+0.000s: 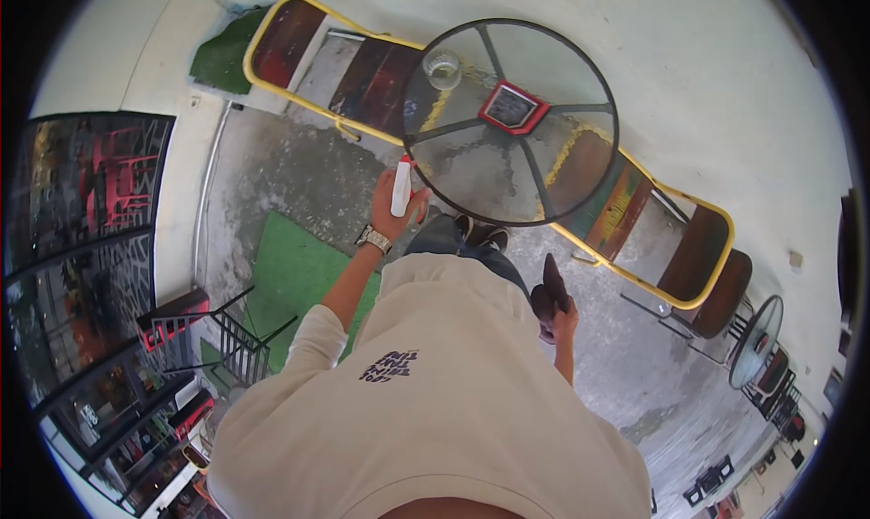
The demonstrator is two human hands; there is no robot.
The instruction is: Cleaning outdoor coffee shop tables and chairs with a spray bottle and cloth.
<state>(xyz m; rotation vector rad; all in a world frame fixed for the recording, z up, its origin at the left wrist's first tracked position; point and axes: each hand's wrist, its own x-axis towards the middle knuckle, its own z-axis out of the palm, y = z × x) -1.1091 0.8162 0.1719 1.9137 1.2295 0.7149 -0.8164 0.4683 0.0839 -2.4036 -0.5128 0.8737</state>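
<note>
My left hand (389, 210), with a metal-band watch at the wrist, grips a white and red trigger spray bottle (402, 187) beside the near left rim of a round glass table (462, 179). A dark brown cloth (552, 295) is bunched in my right hand (565, 320), low at my right side and away from the table. On the glass stand a clear glass ashtray or bowl (442, 69) and a red-framed item with a dark middle (514, 107). The lower part of the bottle is mostly hidden by my hand.
Two yellow-framed benches with wooden slats, left (374, 77) and right (615, 210), flank the table, partly under its glass. A pale wall rises behind. Green mat (306, 261) lies on the concrete floor at left, near a black metal chair (238, 342). Further right stands another round glass table (756, 342).
</note>
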